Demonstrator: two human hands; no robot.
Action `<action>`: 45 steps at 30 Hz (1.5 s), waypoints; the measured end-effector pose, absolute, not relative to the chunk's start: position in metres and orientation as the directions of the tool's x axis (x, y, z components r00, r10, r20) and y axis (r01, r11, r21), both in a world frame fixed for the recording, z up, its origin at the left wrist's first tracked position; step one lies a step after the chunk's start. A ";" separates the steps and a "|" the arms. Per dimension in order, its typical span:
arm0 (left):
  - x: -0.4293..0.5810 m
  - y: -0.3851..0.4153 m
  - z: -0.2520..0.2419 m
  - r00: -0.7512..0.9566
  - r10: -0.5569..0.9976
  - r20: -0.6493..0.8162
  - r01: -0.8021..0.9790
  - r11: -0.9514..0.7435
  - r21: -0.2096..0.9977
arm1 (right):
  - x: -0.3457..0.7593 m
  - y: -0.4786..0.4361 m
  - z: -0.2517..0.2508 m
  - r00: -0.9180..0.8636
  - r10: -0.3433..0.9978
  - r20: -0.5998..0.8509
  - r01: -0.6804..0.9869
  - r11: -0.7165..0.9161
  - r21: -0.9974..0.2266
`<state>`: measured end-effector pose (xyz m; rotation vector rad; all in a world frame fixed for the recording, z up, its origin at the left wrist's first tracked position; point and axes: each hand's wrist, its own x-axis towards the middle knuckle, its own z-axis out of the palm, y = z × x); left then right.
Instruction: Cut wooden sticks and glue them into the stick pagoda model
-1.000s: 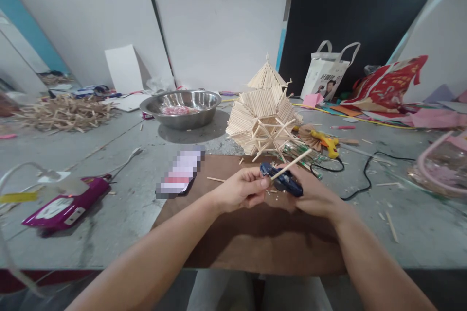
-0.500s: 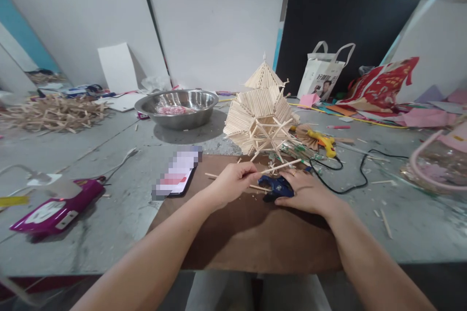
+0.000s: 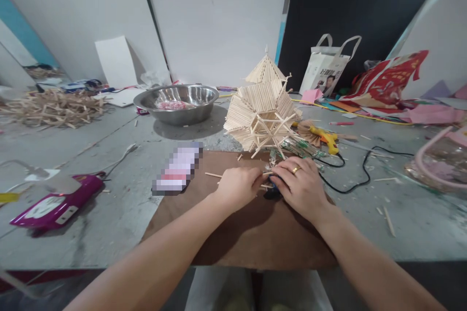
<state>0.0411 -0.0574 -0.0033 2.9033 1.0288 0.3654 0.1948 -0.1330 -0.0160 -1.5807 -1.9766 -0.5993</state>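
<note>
A short length of stick (image 3: pixel 268 173) shows between the two hands, low over the brown board (image 3: pixel 262 248); the fingers hide both its ends. The left hand (image 3: pixel 239 185) is pinched on it, fingertips out of sight. The right hand (image 3: pixel 301 185), a ring on one finger, lies over a blue tool (image 3: pixel 274 188), covering so much that its shape and how firmly it is grasped cannot be told. The hands are close together. A second stick (image 3: pixel 212 174) runs out of view beside the left hand. Just behind stands a stick house (image 3: pixel 260 102), its underside hard to make out. Left of the board's middle, a phone (image 3: pixel 177 170) has its screen blurred into blocks. Farther out, the stick pile (image 3: pixel 54 107) and a plastic container (image 3: pixel 445 160) are cut off by opposite picture edges.
</note>
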 end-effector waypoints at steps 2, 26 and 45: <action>0.042 -0.060 -0.004 0.754 0.627 0.197 0.624 -0.777 0.083 | 0.194 -0.129 -0.018 -0.202 0.781 0.590 0.971 0.239 0.015; 0.021 -0.027 0.009 0.716 0.649 0.257 0.620 -0.760 0.193 | 0.194 -0.127 -0.019 -0.146 0.799 0.584 0.976 0.212 -0.046; 0.025 -0.022 -0.005 0.613 0.702 0.362 0.586 -0.712 0.388 | 0.182 -0.104 -0.018 -0.284 0.822 0.494 0.933 0.355 -0.054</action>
